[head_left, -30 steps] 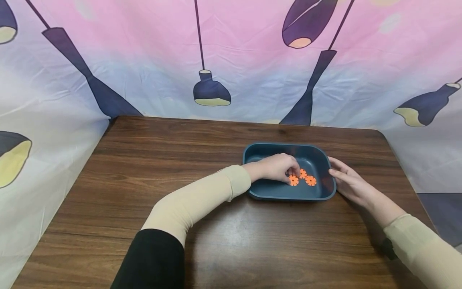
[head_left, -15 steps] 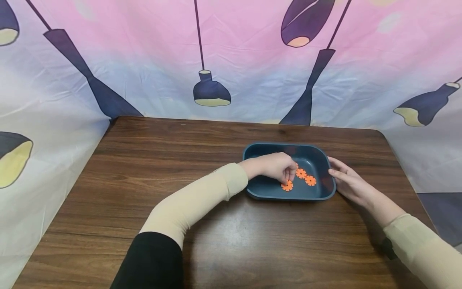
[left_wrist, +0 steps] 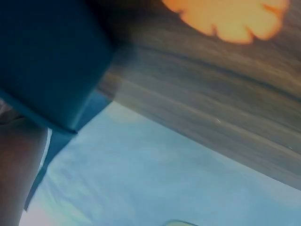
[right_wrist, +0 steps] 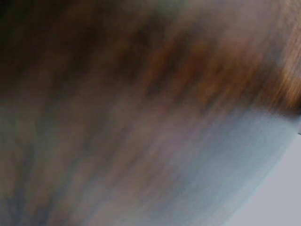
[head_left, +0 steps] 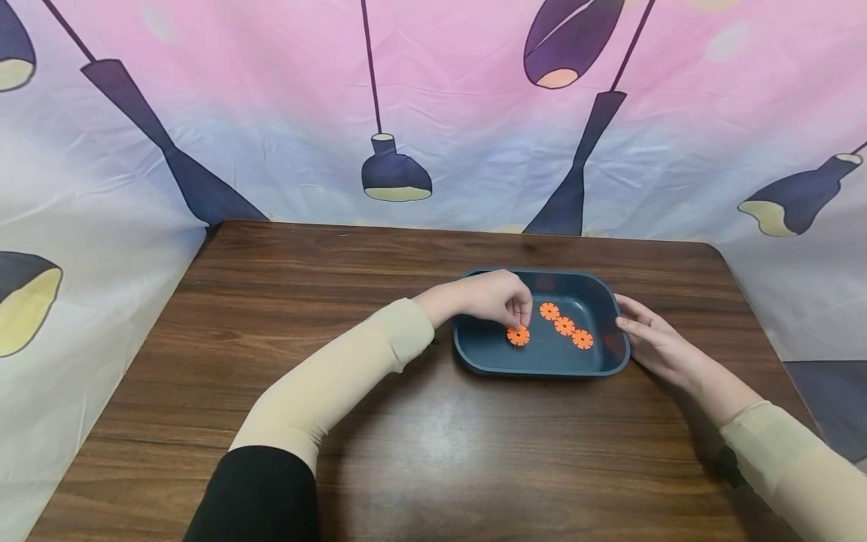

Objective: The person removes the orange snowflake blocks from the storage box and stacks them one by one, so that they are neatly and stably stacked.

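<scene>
A dark blue plastic bin (head_left: pixel 542 370) sits on the table. My left hand (head_left: pixel 494 295) reaches into its left half, with finger and thumb pinching the top edge of an orange notched disc (head_left: pixel 518 338). Right of that hand, three similar orange discs (head_left: pixel 565 326) lie in a slanting row on the bin's floor. Outside the bin's right end, my right hand (head_left: pixel 657 342) grips the wall, thumb at the rim and fingers along the outer side. Up close, the left wrist view shows a blurred orange notched disc (left_wrist: pixel 235 19) and the blue bin (left_wrist: pixel 51 66).
The brown wood-grain table (head_left: pixel 440 467) extends to both sides of the bin and in front of it. Behind stands a hanging cloth backdrop (head_left: pixel 284 113) printed with lamps. The right wrist view is mostly blur.
My left hand has moved left within the bin, bringing one orange disc away from the others. A third disc in the row has come into full view. The right hand has stayed put.
</scene>
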A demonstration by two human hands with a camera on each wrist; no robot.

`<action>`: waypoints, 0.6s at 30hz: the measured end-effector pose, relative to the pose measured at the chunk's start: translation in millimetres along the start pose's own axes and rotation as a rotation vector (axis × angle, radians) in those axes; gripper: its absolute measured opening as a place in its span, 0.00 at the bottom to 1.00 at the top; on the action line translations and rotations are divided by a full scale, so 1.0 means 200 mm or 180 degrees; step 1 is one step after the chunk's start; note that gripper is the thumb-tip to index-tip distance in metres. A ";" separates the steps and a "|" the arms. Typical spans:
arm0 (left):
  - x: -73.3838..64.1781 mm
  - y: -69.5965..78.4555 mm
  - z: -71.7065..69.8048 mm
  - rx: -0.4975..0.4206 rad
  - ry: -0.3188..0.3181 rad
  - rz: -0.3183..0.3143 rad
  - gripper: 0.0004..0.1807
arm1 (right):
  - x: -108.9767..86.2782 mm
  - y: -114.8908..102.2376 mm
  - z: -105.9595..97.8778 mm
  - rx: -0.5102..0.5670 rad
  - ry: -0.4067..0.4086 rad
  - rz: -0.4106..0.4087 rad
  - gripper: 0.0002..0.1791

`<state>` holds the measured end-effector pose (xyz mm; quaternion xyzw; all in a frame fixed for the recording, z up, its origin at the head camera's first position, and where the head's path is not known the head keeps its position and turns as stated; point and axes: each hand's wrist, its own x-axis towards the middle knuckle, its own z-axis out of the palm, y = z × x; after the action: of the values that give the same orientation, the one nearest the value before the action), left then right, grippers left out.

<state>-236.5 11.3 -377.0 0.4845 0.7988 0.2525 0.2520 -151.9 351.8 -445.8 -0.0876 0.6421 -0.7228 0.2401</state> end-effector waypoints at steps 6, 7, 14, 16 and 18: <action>-0.11 -0.04 -0.07 -0.0156 0.0227 -0.0021 0.03 | 0.00 0.00 0.00 -0.0001 -0.0034 -0.0030 0.22; -0.13 -0.05 -0.08 -0.0199 0.0272 -0.0036 0.02 | 0.00 0.00 0.00 -0.0003 -0.0036 -0.0031 0.22; -0.28 -0.12 -0.15 -0.0504 0.0582 -0.0045 0.03 | 0.00 -0.01 0.00 -0.0040 -0.0015 -0.0017 0.22; -0.32 -0.13 -0.17 -0.0622 0.0665 -0.0045 0.04 | 0.00 -0.01 0.00 -0.0039 -0.0013 -0.0019 0.22; -0.36 -0.15 -0.18 -0.0761 0.0746 -0.0073 0.05 | 0.00 -0.01 0.00 -0.0025 -0.0018 -0.0029 0.22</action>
<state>-250.0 -71.0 -359.3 0.4091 0.7925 0.3976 0.2158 -152.3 351.4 -444.7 -0.0935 0.6438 -0.7211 0.2383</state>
